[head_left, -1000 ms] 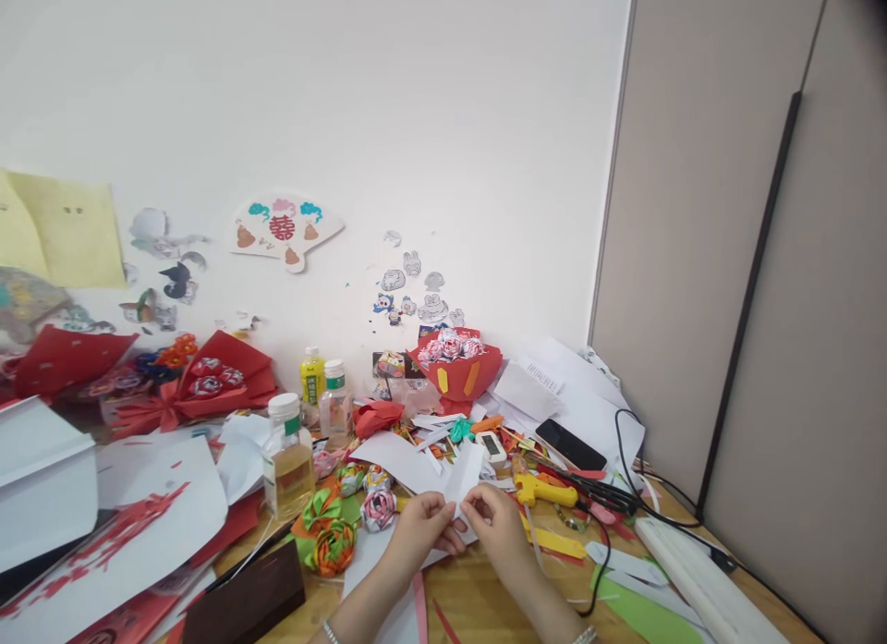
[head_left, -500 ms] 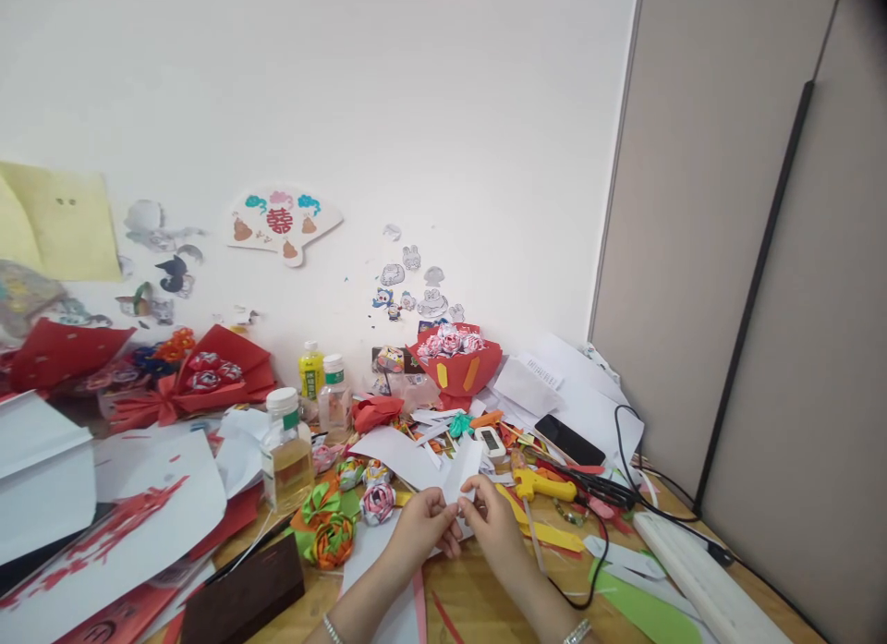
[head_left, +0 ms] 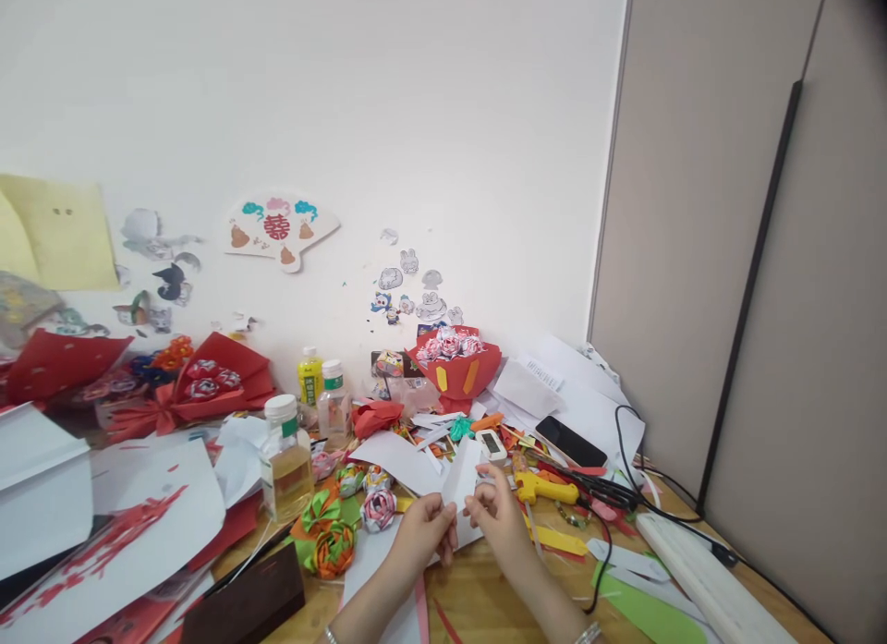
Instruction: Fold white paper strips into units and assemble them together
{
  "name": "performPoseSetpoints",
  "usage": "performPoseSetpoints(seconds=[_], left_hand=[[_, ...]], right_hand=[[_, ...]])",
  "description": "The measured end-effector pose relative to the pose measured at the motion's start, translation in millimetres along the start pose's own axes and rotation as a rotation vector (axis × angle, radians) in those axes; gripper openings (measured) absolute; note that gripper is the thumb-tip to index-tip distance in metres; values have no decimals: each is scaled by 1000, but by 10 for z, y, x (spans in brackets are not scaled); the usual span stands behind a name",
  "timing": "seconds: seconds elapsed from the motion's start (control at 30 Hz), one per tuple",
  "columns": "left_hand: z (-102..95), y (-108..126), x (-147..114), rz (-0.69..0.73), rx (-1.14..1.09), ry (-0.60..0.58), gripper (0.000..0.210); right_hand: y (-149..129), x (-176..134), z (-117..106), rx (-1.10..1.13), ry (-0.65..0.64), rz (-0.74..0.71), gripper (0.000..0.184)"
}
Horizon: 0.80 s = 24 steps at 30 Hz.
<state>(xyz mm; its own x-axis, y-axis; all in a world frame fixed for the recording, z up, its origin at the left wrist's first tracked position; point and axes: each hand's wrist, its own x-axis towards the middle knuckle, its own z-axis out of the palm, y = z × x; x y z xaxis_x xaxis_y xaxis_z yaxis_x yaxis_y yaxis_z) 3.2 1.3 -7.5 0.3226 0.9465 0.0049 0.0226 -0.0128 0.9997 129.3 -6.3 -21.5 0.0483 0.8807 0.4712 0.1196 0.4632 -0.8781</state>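
On my head feed I'm seeing the left hand pinching the white paper strip near its lower end, while the right hand is touching its right edge (from this far off, I can't tell whether those fingertips are pressing together). The strip is extending beyond both grips, and a yellow glue gun is lying to the right of the right hand.

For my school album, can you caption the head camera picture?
Left fingers and right fingers hold white paper near paper roses and a yellow glue gun.
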Motion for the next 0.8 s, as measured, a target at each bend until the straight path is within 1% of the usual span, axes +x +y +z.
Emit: performPoseSetpoints(seconds=[0.07, 0.13, 0.2, 0.27, 0.3, 0.33, 0.37, 0.43, 0.5, 0.57, 0.63, 0.67, 0.73, 0.8], left_hand=[[-6, 10, -13, -9, 23, -7, 40], [-16, 33, -23, -36, 41, -34, 39], [-37, 68, -23, -26, 38, -17, 37], [-64, 105, -15, 44, 19, 44, 38], [-77, 118, -10, 78, 13, 70, 39], [-86, 124, -5, 100, 13, 83, 39], [-89, 123, -2, 109, 18, 86, 37], [-77, 105, -4, 97, 31, 74, 33], [-46, 79, -16, 79, 36, 48, 29], [-16, 66, -34, 61, 45, 13, 29], [-4, 78, -51, 43, 53, 6, 30], [-6, 91, -57, 44, 50, 25, 31], [-23, 120, -61, 65, 27, 81, 34], [-43, 136, -53, 79, 10, 96, 36]], right_hand=[[29, 1, 2, 24, -5, -2, 36], [49, -10, 12, 47, -19, -1, 36], [53, -28, 23, 92, -116, 15, 37], [45, -46, 29, 139, -241, 36, 40], [40, -52, 29, 151, -280, 45, 42], [35, -55, 26, 153, -288, 48, 44], [31, -54, 22, 144, -267, 46, 46], [28, -43, 5, 97, -178, 28, 45], [28, -26, -16, 23, -83, -6, 39], [26, -12, -37, -58, -28, -37, 31], [17, -8, -49, -127, -9, -51, 27], [9, -10, -51, -154, -11, -53, 26], [-8, -19, -47, -189, -41, -45, 29], [-25, -28, -36, -210, -67, -26, 29]])
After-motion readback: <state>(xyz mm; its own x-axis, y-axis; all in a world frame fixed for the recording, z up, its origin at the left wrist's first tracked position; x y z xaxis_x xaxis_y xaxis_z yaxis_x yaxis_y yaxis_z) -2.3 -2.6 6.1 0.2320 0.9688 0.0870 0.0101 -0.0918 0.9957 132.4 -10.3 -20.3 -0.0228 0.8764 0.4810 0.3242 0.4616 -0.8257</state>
